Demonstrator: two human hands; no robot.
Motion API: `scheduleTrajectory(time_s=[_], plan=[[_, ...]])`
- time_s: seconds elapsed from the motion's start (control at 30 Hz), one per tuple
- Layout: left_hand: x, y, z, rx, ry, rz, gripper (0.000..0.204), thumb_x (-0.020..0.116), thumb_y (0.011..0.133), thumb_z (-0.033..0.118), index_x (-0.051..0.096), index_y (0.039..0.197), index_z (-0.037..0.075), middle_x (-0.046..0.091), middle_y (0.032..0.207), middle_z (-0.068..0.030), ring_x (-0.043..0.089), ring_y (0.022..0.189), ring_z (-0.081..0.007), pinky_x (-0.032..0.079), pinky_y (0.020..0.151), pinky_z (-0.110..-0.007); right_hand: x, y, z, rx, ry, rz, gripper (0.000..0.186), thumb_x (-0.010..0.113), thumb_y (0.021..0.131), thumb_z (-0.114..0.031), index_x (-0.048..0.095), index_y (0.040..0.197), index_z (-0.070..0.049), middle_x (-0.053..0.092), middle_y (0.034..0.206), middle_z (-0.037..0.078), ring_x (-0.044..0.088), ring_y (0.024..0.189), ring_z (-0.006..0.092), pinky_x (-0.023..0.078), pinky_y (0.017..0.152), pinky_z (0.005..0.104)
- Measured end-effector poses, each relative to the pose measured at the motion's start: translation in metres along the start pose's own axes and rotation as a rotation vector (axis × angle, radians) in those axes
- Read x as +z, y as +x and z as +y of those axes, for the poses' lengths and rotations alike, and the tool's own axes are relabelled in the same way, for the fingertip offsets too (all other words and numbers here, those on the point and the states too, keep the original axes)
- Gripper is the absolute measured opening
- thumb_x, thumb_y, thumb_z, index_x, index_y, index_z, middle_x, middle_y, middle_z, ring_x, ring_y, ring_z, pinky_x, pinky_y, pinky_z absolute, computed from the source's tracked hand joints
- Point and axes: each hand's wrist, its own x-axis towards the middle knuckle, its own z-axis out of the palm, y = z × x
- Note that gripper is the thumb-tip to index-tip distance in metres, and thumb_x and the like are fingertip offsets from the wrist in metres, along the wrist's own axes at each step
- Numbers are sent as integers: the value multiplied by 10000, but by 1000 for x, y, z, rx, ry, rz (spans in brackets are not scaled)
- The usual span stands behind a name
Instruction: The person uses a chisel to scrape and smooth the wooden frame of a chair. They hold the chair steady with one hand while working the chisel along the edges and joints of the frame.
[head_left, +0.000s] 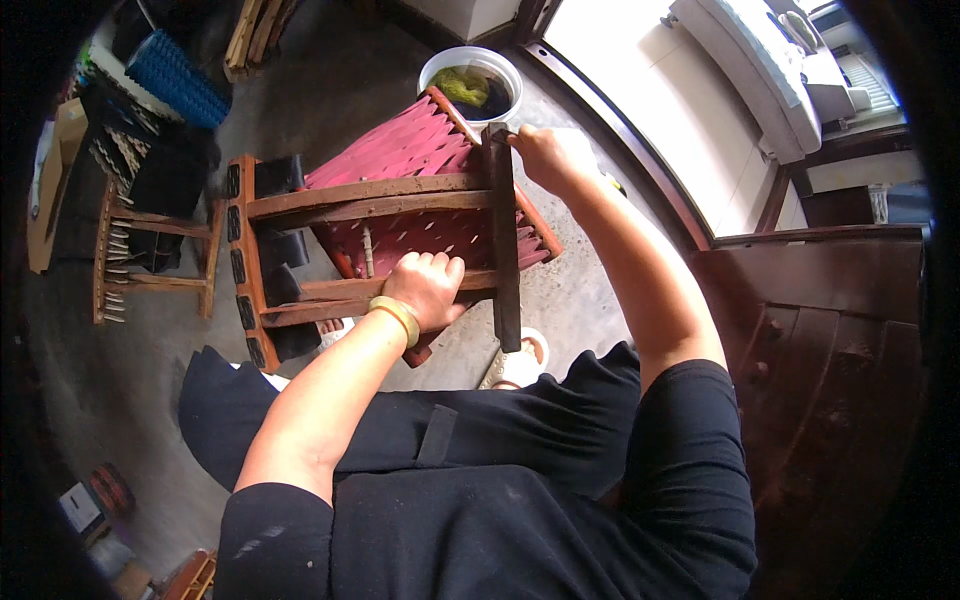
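Observation:
A wooden folding-stool frame (380, 200) with an orange end bar, black straps and a dark crosspiece (504, 310) is held over my lap. My left hand (424, 290), wearing a pale yellow bangle (397, 315), is closed around its lower rail. My right hand (555, 160) is closed on the upper end of the dark crosspiece, its fingertips partly hidden. Just behind the frame is a piece with woven pink strapping (378, 145) and orange-brown wooden edges, partly hidden by the rails.
A white bucket (510, 85) with green material stands beyond. At left are another stool frame (205, 260), blue rolled material (178, 80) and wood strips (250, 35). A dark wooden door (810, 380) and doorway with pale floor (650, 90) are at right. My sandalled foot (515, 365) shows below.

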Motion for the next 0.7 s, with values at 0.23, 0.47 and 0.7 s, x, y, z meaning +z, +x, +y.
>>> scheduleTrajectory(time_s=[0.23,0.47,0.7], plan=[[1,-3,2,-4,2,10,502,820,520,380,543,814,83,576,746,-61,599,696,-241,475,656,-352,1,-40,-14,-35,9,-106,375,491,950,-338,637,771,-42,652,654,180,672,635,350,531,582,451],[1,1,-1,-6,-1,20,496,819,523,376,542,812,82,575,744,-62,599,694,-244,473,653,-355,-4,1,-2,49,-11,-7,326,491,937,-313,671,829,-64,670,715,191,682,676,350,541,604,462],[-1,-3,2,-12,8,-18,488,817,531,378,546,810,82,578,750,-66,600,710,-240,476,653,-357,0,-43,-14,-40,-18,-135,316,505,934,-315,621,806,-51,659,675,183,671,641,363,534,596,456]])
